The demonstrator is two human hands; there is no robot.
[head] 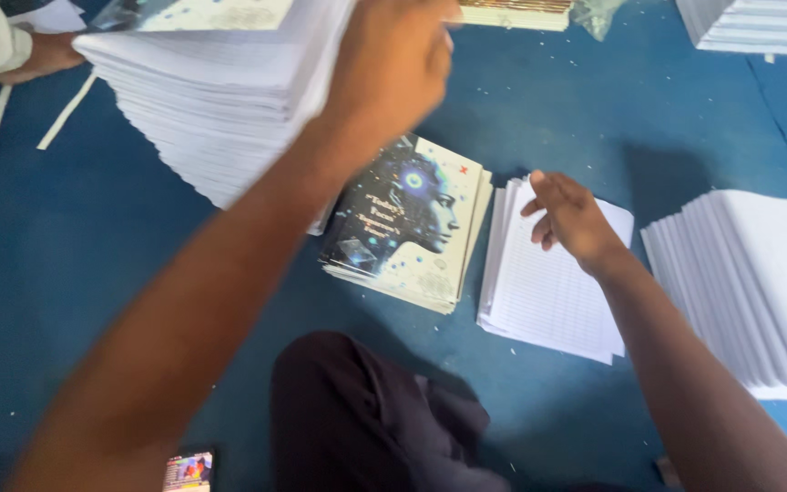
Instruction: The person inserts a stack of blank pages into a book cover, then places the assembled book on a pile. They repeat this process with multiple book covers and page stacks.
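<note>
Though fanned, white ruled sheets (548, 292)

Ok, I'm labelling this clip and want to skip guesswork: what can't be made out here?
- Left hand, head view: motion-blurred, so its grip on the tall paper stack is unclear.
- Covered booklets: upper left corner hidden under that stack.
- Phone: cut by the bottom edge, screen too small.
- Another person's hand: cut by the left edge.
- Right hand: fingertips on the ruled sheets indistinct.

The floor (75, 273) is deep blue, flecked with white paper scraps. The stack of covers (407, 223) shows a dark, starry print with a bluish glowing face. The ruled sheets (548, 292) are white with fine grey lines. The tall paper pile (211, 100) is plain white.
</note>
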